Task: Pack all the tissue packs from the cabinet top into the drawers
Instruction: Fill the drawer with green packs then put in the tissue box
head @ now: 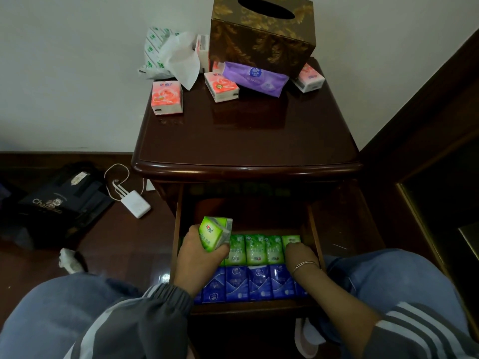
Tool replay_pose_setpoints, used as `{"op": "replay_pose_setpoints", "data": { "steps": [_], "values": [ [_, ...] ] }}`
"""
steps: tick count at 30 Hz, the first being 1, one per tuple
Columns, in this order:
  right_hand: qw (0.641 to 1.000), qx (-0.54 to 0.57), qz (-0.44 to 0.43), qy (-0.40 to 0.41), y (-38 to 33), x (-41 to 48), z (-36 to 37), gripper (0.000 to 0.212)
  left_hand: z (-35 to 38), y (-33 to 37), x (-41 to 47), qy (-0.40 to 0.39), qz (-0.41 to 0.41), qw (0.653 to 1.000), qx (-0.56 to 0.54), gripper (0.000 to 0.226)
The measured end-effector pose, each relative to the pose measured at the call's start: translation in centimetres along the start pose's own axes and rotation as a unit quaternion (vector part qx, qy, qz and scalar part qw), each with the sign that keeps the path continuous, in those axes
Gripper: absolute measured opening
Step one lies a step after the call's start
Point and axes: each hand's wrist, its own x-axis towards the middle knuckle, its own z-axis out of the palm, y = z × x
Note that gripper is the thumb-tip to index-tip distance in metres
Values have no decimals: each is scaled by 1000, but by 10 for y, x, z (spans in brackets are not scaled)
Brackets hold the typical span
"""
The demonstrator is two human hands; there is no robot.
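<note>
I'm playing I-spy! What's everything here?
dark wooden cabinet: one, brown, centre
open wooden drawer: one, brown, below top
brown-gold patterned tissue box: one, brown-gold, cabinet back
pink plastic tissue packs: at least four, pink, cabinet top
purple soft tissue pack: one, purple, against box
white-green plastic wrapper: one, white-green, back left
green tissue packs: at least four, green, drawer's far row
blue tissue packs: at least four, blue, near row
white power bank: one, white, floor left
left hand: one, holds another green pack
right hand: one, touches green row's end
</note>
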Motion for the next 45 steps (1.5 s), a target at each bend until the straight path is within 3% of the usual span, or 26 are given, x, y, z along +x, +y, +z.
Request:
{"op": "replay_pose_setpoints", "data": {
  "steps": [4,7,8,10,11,13,16,20,23,26,28,30,33,36,38,40,42,45],
  "values": [
    [998,33,-3,-60,2,-4,-8,31,4,6,-1,0,10,1000,7,42],
    [976,214,10,-39,-2,-15,-31,28,7,10,-2,-8,9,1000,1,42],
    [937,345,8,-45,-7,-24,-41,29,8,12,-3,-14,10,1000,1,42],
    [801,590,-25,-101,-20,-47,-63,31,12,14,-4,-38,12,999,-7,41],
    [749,649,-53,-124,-23,-56,-72,32,14,14,-5,-53,14,998,-15,41],
    [695,695,-101,-155,-24,-72,-86,36,18,17,-9,-83,17,996,-28,41],
    [672,712,-121,-167,-18,-83,-100,36,21,23,-14,-133,2,988,-75,51],
    [683,708,-104,-147,-13,-85,-103,37,18,36,-24,-194,8,975,-111,57],
    [720,672,-116,-124,-10,-84,-103,34,20,33,-23,-201,4,970,-137,71],
    [761,639,-103,-41,-16,-82,-100,32,22,33,-23,-179,-43,955,-232,69],
    [764,634,-115,6,-25,-82,-95,34,23,36,-21,-144,-59,952,-262,63],
    [763,630,-143,14,-36,-82,-89,35,22,36,-18,-122,-61,959,-247,67],
    [799,578,-163,16,-40,-77,-85,44,20,35,-16,-151,-73,956,-241,71],
    [787,598,-151,-11,-29,-67,-89,47,16,36,-16,-178,-89,943,-268,63],
    [784,610,-116,-6,-13,-54,-93,46,12,37,-12,-126,-96,954,-254,51],
    [837,537,-65,81,7,-39,-94,47,6,34,-4,-36,-116,971,-206,38],
    [902,405,-18,145,21,-27,-85,47,0,30,1,2,-149,973,-174,46],
    [968,230,5,100,21,-19,-57,46,0,29,2,-7,-165,973,-160,61]
  ]
}}
